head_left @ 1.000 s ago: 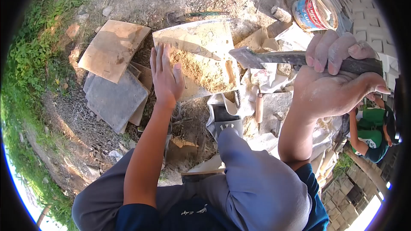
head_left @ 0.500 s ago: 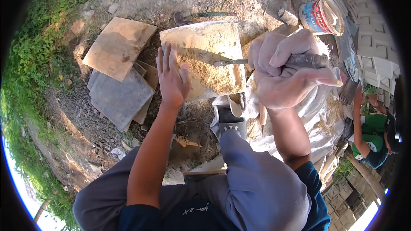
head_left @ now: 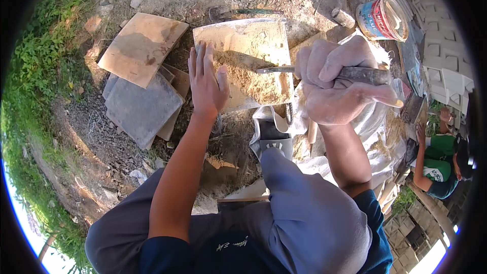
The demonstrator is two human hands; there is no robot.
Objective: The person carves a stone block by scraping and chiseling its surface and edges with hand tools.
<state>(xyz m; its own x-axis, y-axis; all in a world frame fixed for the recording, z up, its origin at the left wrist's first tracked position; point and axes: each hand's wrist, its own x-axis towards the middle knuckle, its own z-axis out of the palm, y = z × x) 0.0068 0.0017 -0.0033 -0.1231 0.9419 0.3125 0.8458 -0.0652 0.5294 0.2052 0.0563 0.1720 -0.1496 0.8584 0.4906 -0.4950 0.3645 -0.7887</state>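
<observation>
My left hand lies flat on the left edge of a pale square slab, its fingers pointing away from me. Crumbly yellowish material covers much of the slab's right and lower part. Over the slab's right edge, my dusty right hand is wrapped round the dark handle of a flat-bladed tool. The blade is seen nearly edge-on and points left above the crumbs. Whether it touches them I cannot tell.
Stacked tan and grey slabs lie at left. Beyond my slab is a green-handled tool. A paint bucket stands at upper right, near a short cylinder. A person in green works at far right.
My right hand has moved left and turned, swinging the tool's blade from beside the slab to over the crumbs. My left hand still rests on the slab's left edge.
</observation>
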